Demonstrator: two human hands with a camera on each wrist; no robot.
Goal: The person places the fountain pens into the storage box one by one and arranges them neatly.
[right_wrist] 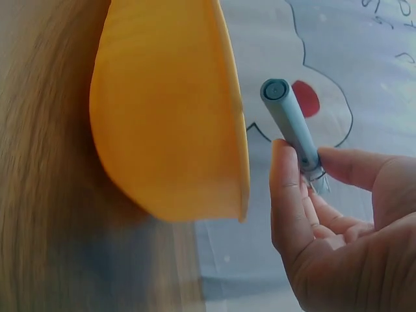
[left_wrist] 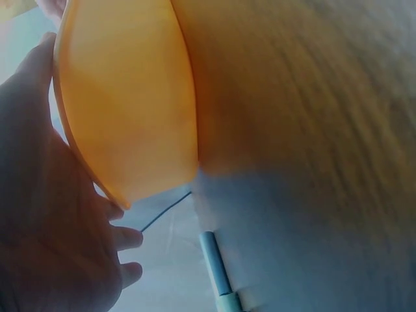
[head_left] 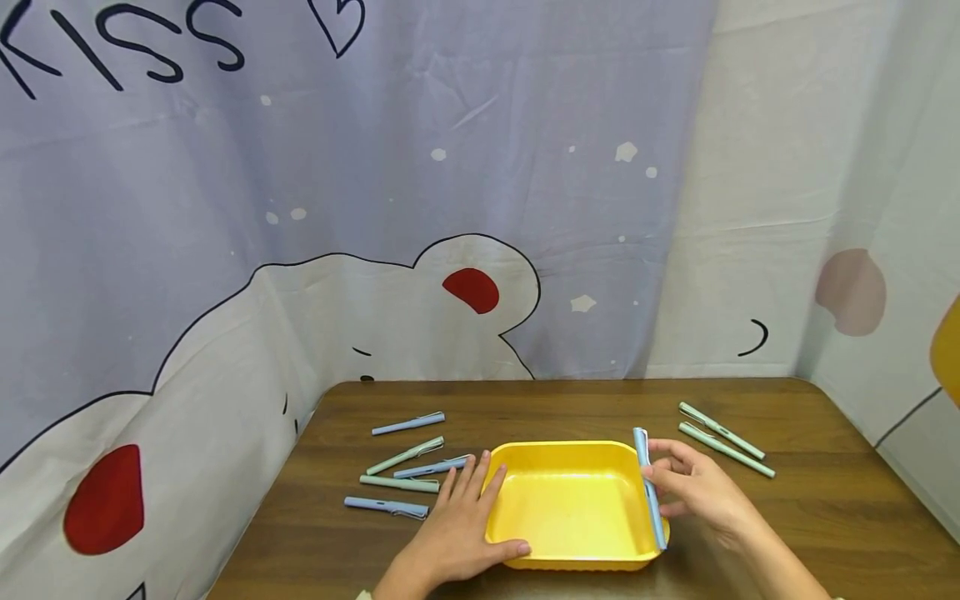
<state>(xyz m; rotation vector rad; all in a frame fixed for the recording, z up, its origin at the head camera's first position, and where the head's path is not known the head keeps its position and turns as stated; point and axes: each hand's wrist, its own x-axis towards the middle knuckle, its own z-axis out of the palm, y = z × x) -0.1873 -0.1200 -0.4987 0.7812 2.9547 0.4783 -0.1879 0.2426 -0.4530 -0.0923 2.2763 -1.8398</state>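
A yellow plastic tray (head_left: 566, 508) sits at the front of the wooden table. My left hand (head_left: 461, 525) rests on its left rim with fingers spread and straight, the thumb along the near side. In the left wrist view that hand (left_wrist: 58, 195) lies against the tray's edge (left_wrist: 130, 97). Over the right rim, my right hand (head_left: 701, 492) pinches a light blue pen (head_left: 650, 492) between thumb and fingers. The right wrist view shows the pen (right_wrist: 292, 123) held above rim height, apart from the tray wall (right_wrist: 169, 117), its round end toward the camera.
Left of the tray lie blue pens (head_left: 386, 506) and green pens (head_left: 405, 455), some close to my left fingers. Two green pens (head_left: 726, 449) lie side by side at the right. A printed curtain (head_left: 480, 183) hangs behind the table (head_left: 570, 408).
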